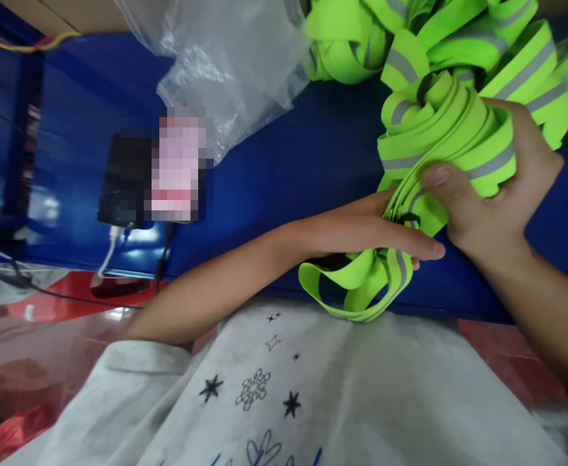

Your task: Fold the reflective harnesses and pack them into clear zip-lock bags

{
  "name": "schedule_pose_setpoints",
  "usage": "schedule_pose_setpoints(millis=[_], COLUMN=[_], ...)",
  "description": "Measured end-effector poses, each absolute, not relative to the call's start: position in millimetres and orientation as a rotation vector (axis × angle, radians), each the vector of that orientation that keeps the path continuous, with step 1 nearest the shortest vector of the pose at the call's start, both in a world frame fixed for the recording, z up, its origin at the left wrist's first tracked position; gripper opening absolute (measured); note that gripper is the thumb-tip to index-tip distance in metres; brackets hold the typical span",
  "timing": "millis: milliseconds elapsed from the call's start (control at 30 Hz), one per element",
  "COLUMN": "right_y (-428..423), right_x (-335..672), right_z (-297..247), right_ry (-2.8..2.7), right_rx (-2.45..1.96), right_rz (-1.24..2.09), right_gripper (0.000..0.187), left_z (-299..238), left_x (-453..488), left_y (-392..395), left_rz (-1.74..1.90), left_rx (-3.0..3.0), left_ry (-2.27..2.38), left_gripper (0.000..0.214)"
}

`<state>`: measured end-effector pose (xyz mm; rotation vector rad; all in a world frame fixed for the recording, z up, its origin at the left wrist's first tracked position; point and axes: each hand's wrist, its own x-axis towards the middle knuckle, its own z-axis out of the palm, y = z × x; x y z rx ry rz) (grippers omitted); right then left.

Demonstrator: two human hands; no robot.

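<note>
My right hand (492,194) is wrapped round a folded bundle of neon green straps with grey reflective stripes (439,136), thumb pressing on its front. My left hand (375,230) reaches across from the left and pinches the lower end of the same bundle, from which loose strap loops (361,285) hang down over the edge of the blue table (303,168). A larger pile of the same green straps (439,39) lies beyond on the table, at the top right.
A clear plastic bag (225,58) lies at the top centre. A black phone (128,178) on the blue table has a white cable (109,249) and a black cable plugged in. My white printed shirt (313,388) fills the bottom; red floor shows on both sides.
</note>
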<state>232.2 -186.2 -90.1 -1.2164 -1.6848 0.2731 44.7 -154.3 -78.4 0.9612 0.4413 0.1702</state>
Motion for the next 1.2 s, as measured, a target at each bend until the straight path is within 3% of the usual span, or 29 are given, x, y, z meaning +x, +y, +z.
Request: schedule_pose_setpoints(millis=[133,333,533,667,800,933,1067,1200], right_y=[-183.6,-186.9,-196.2,-198.1,-197.5,-196.4,-199.5,-201.1], right_x=[233.4,234.4,226.9,223.2,222.6,222.0,217.9,213.8], right_z=[-86.9,-68.3,-62.6,-58.5,-51.1,-44.1,-38.8,-45.2], right_ry=[-1.742,-1.951,-1.998,-1.764,-1.628,-1.586,-1.61,-1.506], right_rx=[-1.215,-1.123,-1.059,-1.201,-1.28,-1.215,-1.213,-1.2], right_rz=[0.176,-0.002,-0.13,0.139,0.492,0.66,0.589,0.663], right_gripper=[0.058,0.075,0.072,0.053,0.035,0.033,0.036,0.033], left_z=[-79.5,-82.4,-78.8,-71.2,-63.2,-56.8,-57.1,-59.4], left_x=[46.9,44.0,44.0,41.2,34.7,23.7,9.2,0.2], left_y=[-153.0,-142.4,-147.0,-148.0,-144.2,-141.2,-137.3,-133.6], left_rz=[0.216,0.221,0.286,0.26,0.151,0.014,-0.141,-0.007], left_rx=[1.02,1.147,1.193,1.239,1.294,1.221,1.141,1.282], left_ry=[0.453,0.445,0.385,0.405,0.372,0.389,0.369,0.524], left_gripper=[0.009,0.028,0.012,0.025,0.023,0.028,0.04,0.041])
